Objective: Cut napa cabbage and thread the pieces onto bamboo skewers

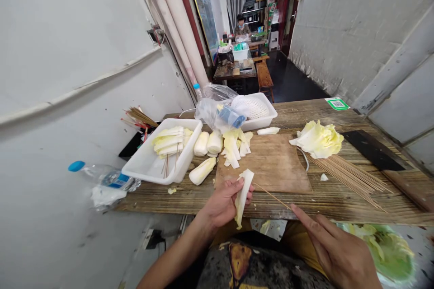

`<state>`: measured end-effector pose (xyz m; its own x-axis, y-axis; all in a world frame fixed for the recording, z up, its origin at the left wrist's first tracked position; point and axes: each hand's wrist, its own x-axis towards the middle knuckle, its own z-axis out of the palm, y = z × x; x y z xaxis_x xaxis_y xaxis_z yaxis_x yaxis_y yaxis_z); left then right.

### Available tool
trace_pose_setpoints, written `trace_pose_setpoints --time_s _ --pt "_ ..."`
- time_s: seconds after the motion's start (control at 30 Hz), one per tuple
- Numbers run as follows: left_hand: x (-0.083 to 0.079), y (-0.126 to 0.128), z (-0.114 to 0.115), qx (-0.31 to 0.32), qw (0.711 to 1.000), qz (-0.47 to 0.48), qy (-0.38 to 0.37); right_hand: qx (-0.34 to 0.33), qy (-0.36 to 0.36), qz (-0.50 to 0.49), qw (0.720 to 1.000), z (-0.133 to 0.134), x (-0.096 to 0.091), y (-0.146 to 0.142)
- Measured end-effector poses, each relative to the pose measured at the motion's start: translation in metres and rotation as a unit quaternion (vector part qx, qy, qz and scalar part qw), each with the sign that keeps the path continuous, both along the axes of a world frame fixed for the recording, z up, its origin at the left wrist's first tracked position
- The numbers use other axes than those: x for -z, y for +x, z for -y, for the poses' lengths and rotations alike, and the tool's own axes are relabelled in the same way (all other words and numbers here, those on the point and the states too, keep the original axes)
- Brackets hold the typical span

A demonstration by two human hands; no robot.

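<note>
Pinched in my left hand (pixel 225 201) is a strip of napa cabbage leaf (pixel 243 194), held upright over the table's front edge. My right hand (pixel 334 241) grips a thin bamboo skewer (pixel 273 198), whose far end meets the side of the leaf; whether it has pierced it I cannot tell. Behind my left hand lie a wooden cutting board (pixel 274 162) and cut leaf strips (pixel 233 146). A bundle of loose skewers (pixel 349 176) rests to the right, partly under a pile of cabbage leaves (pixel 318 140).
A white tub (pixel 185 167) at left holds skewered leaves. Beside it lie cabbage hearts (pixel 202 170). A cleaver (pixel 373 149) rests at right. Plastic bags (pixel 220 110) and another tub (pixel 267 117) stand behind. A water bottle (pixel 108 177) is at far left. Another person (pixel 242 29) sits in back.
</note>
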<state>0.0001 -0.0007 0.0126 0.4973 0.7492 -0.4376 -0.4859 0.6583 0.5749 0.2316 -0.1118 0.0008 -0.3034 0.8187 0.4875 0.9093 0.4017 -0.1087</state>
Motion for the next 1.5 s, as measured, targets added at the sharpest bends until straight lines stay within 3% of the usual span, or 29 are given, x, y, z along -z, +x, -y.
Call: trace_pose_setpoints --time_s 0.73,0.97,1.23,1.5 --pt "0.001 0.001 0.0 0.011 1.0 -0.024 0.002 0.004 0.003 0.019 1.0 0.001 0.001 -0.001" --pt "-0.005 0.002 0.005 -0.002 0.988 -0.108 0.111 -0.008 -0.021 -0.005 1.0 -0.001 0.002 -0.002" --pt "-0.002 0.008 0.026 0.12 0.969 -0.142 0.161 -0.061 -0.061 -0.027 0.996 -0.006 -0.009 -0.008" --pt "-0.017 0.008 0.029 0.143 0.958 -0.149 0.197 -0.055 -0.078 -0.024 0.995 0.002 -0.016 -0.01"
